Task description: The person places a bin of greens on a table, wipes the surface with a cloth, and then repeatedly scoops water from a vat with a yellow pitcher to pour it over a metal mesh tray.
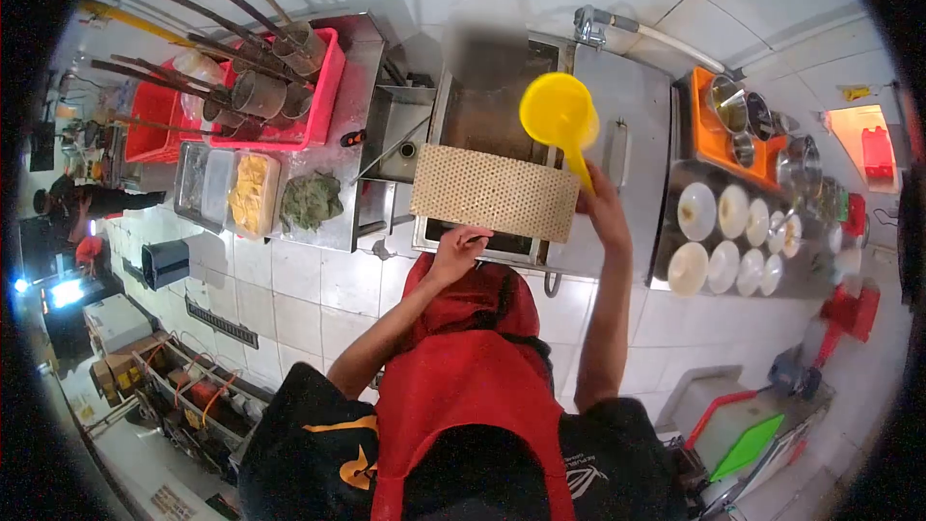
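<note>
At far left, long-handled strainers (258,95) are held in a pink crate (328,101). Just below it, yellow food (249,191) is contained in a white tub (267,216), beside which a green heap (312,200) is set on the metal bench (340,217). The left hand (465,245) is placed at the near edge of the perforated board (497,191), its fingers curled and drawn together; whether the edge is pinched cannot be told. The board is laid across the vat (487,96), whose far end is partly hidden by a grey blur. The yellow ladle (559,113) is held bowl-up-frame above the board's right part, its handle wrapped by the closed right hand (603,201), near the board's right end. Farther right, metal pots (741,116) are held in an orange tray (696,116), and pale bowls (723,266) are arranged in two rows below it.
</note>
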A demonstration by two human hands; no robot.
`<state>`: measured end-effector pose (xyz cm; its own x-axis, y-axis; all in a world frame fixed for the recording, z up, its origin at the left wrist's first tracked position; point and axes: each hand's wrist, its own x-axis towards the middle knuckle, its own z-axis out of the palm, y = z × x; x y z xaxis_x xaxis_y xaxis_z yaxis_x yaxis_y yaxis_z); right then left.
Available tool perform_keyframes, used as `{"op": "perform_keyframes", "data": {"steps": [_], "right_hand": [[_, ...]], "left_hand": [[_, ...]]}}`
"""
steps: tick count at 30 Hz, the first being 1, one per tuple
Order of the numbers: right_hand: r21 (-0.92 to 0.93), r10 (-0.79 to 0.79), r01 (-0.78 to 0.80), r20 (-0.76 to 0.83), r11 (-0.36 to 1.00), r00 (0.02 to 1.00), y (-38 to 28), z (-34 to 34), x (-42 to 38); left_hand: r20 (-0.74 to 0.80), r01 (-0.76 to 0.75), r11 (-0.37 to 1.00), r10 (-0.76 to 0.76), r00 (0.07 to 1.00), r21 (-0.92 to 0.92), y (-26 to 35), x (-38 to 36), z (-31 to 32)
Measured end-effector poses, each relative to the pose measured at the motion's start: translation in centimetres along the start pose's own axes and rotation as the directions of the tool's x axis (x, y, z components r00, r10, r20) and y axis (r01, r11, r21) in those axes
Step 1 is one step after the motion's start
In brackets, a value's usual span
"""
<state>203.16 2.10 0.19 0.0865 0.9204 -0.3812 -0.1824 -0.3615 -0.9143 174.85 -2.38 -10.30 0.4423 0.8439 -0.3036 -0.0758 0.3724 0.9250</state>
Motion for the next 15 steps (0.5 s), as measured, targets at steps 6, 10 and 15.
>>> {"op": "perform_keyframes", "data": {"steps": [6,10,15], "right_hand": [[-0.683,0.105,0.039,0.168,0.729,0.98,2.8,2.7,16.9],[-0.869,0.059,0.163,0.215,0.468,0.975,11.6,4.1,25.8],[-0.944,0.239,0.33,0.319,-0.007,0.917,14.2,5.4,29.4]], "left_hand": [[-0.253,0.038,0.99,-0.001,0.968,0.139,-1.3,0.3,1.6],[-0.225,-0.055,0.795,0.237,0.945,0.604,-2.9,0.7,2.2],[-0.256,-0.07,0.743,0.316,0.914,0.666,-2.5,-0.2,2.3]]}}
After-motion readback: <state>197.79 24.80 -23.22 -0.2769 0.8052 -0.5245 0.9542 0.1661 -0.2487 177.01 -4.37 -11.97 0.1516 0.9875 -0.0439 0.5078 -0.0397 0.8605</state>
